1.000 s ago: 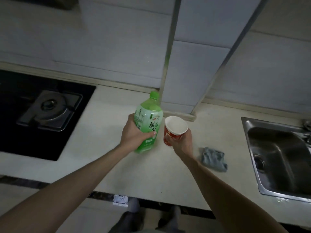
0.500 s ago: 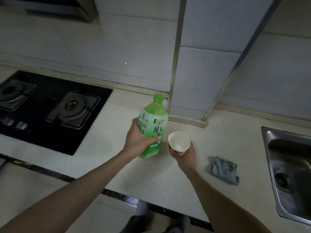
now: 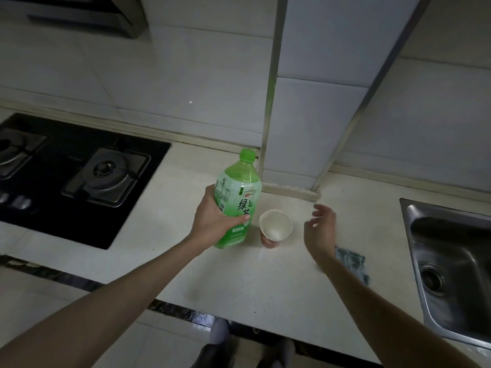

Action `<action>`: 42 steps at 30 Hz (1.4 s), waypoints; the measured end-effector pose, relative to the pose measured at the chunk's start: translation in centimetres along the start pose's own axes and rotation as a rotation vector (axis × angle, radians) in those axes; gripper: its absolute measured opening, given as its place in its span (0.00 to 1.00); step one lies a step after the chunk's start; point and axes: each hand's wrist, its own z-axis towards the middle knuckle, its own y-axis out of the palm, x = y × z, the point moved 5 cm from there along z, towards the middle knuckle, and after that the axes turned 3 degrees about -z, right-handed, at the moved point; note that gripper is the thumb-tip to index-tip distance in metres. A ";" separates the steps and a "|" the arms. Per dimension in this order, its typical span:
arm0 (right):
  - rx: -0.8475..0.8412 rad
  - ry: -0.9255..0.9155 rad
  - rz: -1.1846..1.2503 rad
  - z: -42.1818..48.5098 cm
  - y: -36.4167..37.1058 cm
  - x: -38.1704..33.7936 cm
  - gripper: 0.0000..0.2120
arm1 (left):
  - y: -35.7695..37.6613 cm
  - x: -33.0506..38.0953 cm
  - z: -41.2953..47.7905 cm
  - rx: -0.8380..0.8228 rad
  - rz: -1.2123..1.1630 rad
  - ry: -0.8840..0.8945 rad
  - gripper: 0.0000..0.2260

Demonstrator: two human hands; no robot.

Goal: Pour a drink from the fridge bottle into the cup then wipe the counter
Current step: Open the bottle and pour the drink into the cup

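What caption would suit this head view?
Left hand grips a capped green bottle beside the cup; right hand hovers open.

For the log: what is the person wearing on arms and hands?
Nothing visible: both forearms are bare to the frame edge, no sleeves. The left hand and right hand show no gloves, rings, watch or bands.

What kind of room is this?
Most likely a home kitchen: a black gas hob is set into the pale counter, a steel sink sits to the right, and a range hood hangs above the hob.
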 end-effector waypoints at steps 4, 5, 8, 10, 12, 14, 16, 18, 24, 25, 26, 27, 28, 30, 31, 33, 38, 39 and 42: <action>-0.024 -0.062 0.217 1.4 -2.0 -7.2 0.06 | 0.0 1.2 0.1 -0.025 0.054 0.069 0.39; -0.050 -0.076 0.272 1.7 -2.3 -9.2 0.07 | 0.1 1.6 0.2 -0.031 0.073 0.091 0.38; -0.161 -0.145 0.366 1.7 -2.6 -14.6 0.16 | 0.1 2.7 0.1 -0.056 0.137 0.159 0.36; -0.209 -0.242 0.273 1.2 -2.6 -17.1 0.19 | -0.1 3.1 0.0 -0.051 0.193 0.200 0.38; -0.172 -0.395 -0.044 0.8 -2.5 -18.7 0.22 | -0.4 3.4 -0.2 -0.030 0.237 0.244 0.38; -0.077 -0.508 -0.409 0.5 -2.6 -19.9 0.27 | -0.8 3.9 -0.5 -0.014 0.280 0.284 0.37; -0.014 -0.551 -0.596 0.2 -2.7 -20.6 0.32 | -1.1 4.2 -0.6 -0.009 0.342 0.331 0.37; 0.005 -0.555 -0.685 0.0 -2.7 -21.2 0.33 | -1.4 4.3 -0.8 0.000 0.404 0.379 0.37; -0.143 -0.406 -0.706 0.0 -1.9 -21.8 0.22 | -2.7 4.9 -0.8 -0.010 0.544 0.483 0.37; -0.154 -0.399 -0.680 0.0 -1.8 -21.8 0.21 | -2.9 4.9 -0.8 -0.032 0.526 0.469 0.37; -0.147 -0.406 -0.653 -0.1 -1.7 -21.8 0.21 | -3.1 4.9 -0.7 -0.063 0.495 0.439 0.37; -0.125 -0.430 -0.621 -0.3 -1.6 -21.9 0.22 | -3.4 4.9 -0.6 -0.102 0.462 0.399 0.38; -0.094 -0.467 -0.583 -0.5 -1.6 -22.1 0.23 | -3.6 5.0 -0.5 -0.140 0.434 0.359 0.39; -0.046 -0.537 -0.528 -0.8 -1.5 -22.3 0.25 | -3.9 5.1 -0.3 -0.191 0.406 0.319 0.41; -0.037 -0.553 -0.508 -0.8 -1.6 -22.3 0.26 | -4.0 5.2 -0.2 -0.209 0.400 0.315 0.41; -0.036 -0.571 -0.465 -0.7 -1.8 -22.1 0.26 | -4.1 5.6 -0.1 -0.237 0.394 0.321 0.40; -0.021 -0.641 -0.352 -1.1 -2.8 -21.8 0.24 | -4.4 7.1 0.5 -0.318 0.421 0.332 0.40; -0.016 -0.684 -0.316 -1.3 -3.0 -22.0 0.24 | -4.5 7.2 0.7 -0.374 0.386 0.302 0.39; -0.014 -0.942 -0.243 -2.3 -3.9 -23.1 0.24 | -4.5 7.2 0.6 -0.580 0.189 0.205 0.35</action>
